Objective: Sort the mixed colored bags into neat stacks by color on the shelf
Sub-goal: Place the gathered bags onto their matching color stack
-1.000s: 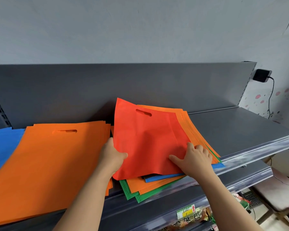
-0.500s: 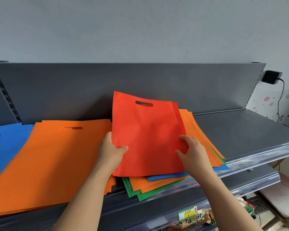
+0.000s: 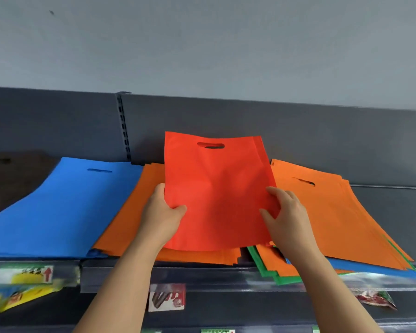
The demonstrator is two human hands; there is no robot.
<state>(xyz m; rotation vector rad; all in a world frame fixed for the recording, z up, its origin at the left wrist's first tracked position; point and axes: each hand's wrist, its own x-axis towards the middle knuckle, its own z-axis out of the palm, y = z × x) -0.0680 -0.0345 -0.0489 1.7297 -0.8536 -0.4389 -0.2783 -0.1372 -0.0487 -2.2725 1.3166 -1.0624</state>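
Head view. Holding a red bag [image 3: 216,195] up and tilted, handle slot at the far end, near edge over the orange stack [image 3: 130,224] on the shelf [image 3: 394,207]. Gripping its left edge with the left hand [image 3: 162,217], thumb curled across the front; gripping the right edge with the right hand [image 3: 286,219], fingers bent round it. Left of the orange stack and touching it, a blue stack [image 3: 58,207]. At right, a mixed pile [image 3: 334,212]: orange on top, blue and green edges showing beneath at the near side.
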